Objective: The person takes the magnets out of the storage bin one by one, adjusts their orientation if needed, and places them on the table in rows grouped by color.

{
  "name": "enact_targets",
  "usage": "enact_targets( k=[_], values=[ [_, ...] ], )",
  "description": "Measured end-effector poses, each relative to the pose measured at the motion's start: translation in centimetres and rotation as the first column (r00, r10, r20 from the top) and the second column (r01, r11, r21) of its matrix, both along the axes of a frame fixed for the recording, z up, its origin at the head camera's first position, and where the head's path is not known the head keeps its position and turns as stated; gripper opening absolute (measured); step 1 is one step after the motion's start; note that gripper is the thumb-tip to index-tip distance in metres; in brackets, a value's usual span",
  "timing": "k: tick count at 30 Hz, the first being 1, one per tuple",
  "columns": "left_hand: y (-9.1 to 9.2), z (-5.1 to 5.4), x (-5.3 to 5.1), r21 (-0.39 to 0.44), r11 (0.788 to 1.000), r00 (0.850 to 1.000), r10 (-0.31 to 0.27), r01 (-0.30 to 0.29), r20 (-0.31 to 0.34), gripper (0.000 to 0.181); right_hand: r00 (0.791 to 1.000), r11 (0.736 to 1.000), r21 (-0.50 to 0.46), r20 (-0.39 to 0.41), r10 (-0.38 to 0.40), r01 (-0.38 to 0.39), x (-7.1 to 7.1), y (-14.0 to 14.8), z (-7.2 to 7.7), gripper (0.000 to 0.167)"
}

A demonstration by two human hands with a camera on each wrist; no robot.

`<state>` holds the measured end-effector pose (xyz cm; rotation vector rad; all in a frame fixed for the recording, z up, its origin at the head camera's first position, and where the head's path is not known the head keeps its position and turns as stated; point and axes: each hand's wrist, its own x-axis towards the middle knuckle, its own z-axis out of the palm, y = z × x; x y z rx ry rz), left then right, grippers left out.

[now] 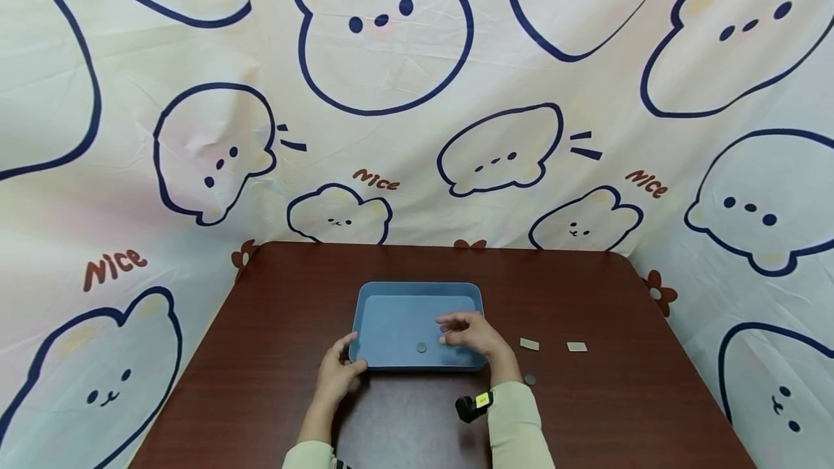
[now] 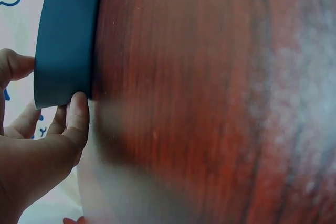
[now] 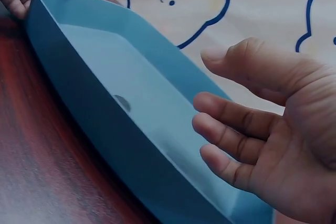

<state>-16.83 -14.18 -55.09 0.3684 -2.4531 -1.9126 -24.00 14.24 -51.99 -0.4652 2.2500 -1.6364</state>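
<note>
A shallow blue tray with rounded corners rests on the brown table. My left hand holds its near left corner, thumb at the front side and fingers along the left side; the left wrist view shows the fingertips against the tray wall. Inside the tray lies a small grey disc, like a coin, partly hidden by the near wall in the right wrist view. Over the tray's right part hovers my right hand, fingers spread and loosely bent, nothing between them.
To the right of the tray, two small pale rectangular pieces lie on the table, one nearer and one farther right. A second grey disc sits beside my right wrist. Printed cloth hangs behind the table.
</note>
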Motion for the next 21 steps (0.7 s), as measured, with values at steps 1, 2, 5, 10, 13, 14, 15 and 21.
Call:
enact_targets(
  k=[1,2,5,10,13,14,15,21],
  values=[
    [0.0,0.0,0.0,0.003,1.0,1.0,0.0,0.0,-0.001,0.063,1.0,1.0,-0.004,0.008,-0.003,0.003,-0.3,-0.2,-0.6,0.04],
    [0.0,0.0,0.0,0.007,1.0,1.0,0.001,-0.001,-0.002,0.063,1.0,1.0,-0.01,0.009,-0.002,0.002,-0.5,-0.4,-0.9,0.04],
    [0.0,0.0,0.1,0.012,1.0,1.0,-0.004,0.005,-0.015,0.063,1.0,0.999,-0.034,0.024,0.012,-0.011,-0.7,-0.8,-1.8,0.041],
    [0.0,-0.4,0.3,0.049,0.999,1.0,-0.022,0.022,-0.004,0.063,0.998,1.0,0.012,0.058,0.015,-0.016,-0.4,-1.3,-3.1,0.04],
    [0.0,-0.4,0.4,0.062,0.998,1.0,-0.028,0.029,-0.009,0.063,0.999,0.997,0.072,0.05,0.001,-0.005,-0.4,-1.7,-3.3,0.038],
    [0.0,-0.3,0.4,0.065,0.997,1.0,-0.029,0.029,-0.011,0.063,0.999,0.997,0.083,0.047,-0.002,-0.002,-0.5,-1.8,-3.3,0.037],
    [0.0,-0.3,0.4,0.067,0.997,1.0,-0.027,0.028,-0.012,0.063,0.999,0.995,0.101,0.04,0.0,-0.004,-0.5,-2.0,-3.2,0.037],
    [-0.1,-0.2,0.2,0.068,0.997,1.0,-0.026,0.027,-0.007,0.062,0.999,0.982,0.188,0.02,0.03,-0.034,-0.8,-3.2,-2.5,0.034]
  ],
)
